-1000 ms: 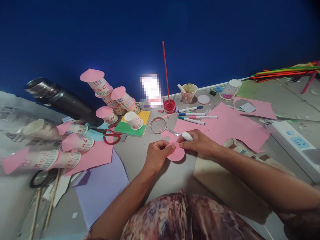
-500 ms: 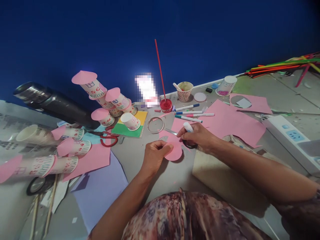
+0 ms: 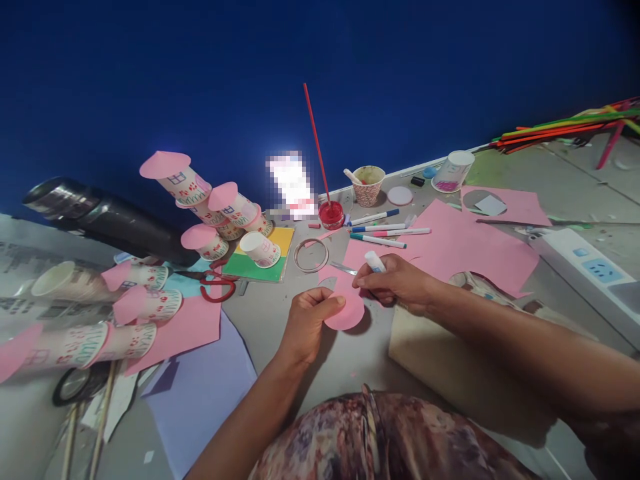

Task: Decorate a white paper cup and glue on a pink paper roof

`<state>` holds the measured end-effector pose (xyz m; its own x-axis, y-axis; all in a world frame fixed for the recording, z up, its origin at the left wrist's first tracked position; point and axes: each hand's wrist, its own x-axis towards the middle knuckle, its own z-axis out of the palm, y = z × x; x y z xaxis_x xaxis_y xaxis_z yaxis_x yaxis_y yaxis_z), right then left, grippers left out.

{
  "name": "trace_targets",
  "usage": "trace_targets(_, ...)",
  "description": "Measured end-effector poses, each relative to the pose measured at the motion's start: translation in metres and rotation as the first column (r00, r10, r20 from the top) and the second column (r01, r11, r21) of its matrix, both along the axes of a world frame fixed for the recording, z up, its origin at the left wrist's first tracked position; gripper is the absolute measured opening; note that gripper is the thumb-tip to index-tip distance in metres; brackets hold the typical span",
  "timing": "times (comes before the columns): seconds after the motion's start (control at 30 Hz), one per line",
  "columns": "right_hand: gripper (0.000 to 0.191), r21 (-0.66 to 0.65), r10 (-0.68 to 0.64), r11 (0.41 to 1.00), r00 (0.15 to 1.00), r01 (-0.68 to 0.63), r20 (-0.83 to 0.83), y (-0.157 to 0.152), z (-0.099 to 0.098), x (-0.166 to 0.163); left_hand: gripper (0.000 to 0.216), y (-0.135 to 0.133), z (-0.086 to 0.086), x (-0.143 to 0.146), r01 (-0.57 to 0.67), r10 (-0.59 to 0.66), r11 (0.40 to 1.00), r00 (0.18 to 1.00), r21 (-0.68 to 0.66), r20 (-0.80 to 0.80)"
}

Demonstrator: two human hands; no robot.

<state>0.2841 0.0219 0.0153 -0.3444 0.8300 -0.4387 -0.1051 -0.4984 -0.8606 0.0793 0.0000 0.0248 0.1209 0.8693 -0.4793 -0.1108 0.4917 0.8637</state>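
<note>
My left hand (image 3: 313,320) is closed on a round pink paper disc (image 3: 346,313), the thumb pressed on its upper left edge. Just right of it, my right hand (image 3: 390,283) is closed around a white tube that looks like a glue stick (image 3: 374,261), its end sticking up past the fingers. The right fingertips are close to the disc's top edge; whether they touch it I cannot tell. A scissors blade (image 3: 344,268) shows beside those fingertips, the rest hidden by the hand. Behind the hands lie pink paper (image 3: 430,247) and a tape ring (image 3: 311,256).
Paper-cup towers with pink cone roofs (image 3: 165,167) stand left, near a black flask (image 3: 100,217) and red-handled scissors (image 3: 219,288). Markers (image 3: 379,238), a red pot with a tall stick (image 3: 331,215) and a patterned cup (image 3: 369,187) are behind. A power strip (image 3: 590,267) lies right.
The view has shifted slightly. My right hand has come a little nearer to me with the white tube; my left hand still holds the disc, now slightly lower in view.
</note>
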Motion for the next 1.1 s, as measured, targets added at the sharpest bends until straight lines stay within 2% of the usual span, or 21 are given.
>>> trace_targets(0.17,0.022,-0.002,0.061,0.998,0.998,-0.061,0.002,-0.002,-0.001,-0.001,0.032,-0.001,0.002,0.001,0.017,-0.016,1.0,0.999,0.014,-0.031)
trace_targets(0.53,0.024,0.027,0.092,0.995,0.995,-0.093,0.034,-0.001,0.003,0.0,0.033,-0.004,0.005,0.001,0.027,-0.014,0.995,0.992,0.098,-0.125)
trace_targets(0.73,0.021,0.128,0.122,0.982,0.987,-0.136,0.109,-0.002,0.007,0.002,0.026,-0.005,0.003,0.0,0.043,-0.007,0.984,0.978,0.172,-0.208)
trace_targets(0.9,0.018,0.274,0.15,0.937,0.958,-0.216,0.242,-0.005,0.014,0.004,0.02,-0.006,0.004,0.0,0.067,0.012,0.962,0.959,0.266,-0.282)
trace_targets(1.1,0.018,0.37,0.084,0.891,0.898,-0.262,0.432,-0.008,0.016,0.0,0.019,-0.007,0.007,0.001,0.105,-0.017,0.956,0.951,0.273,-0.309)
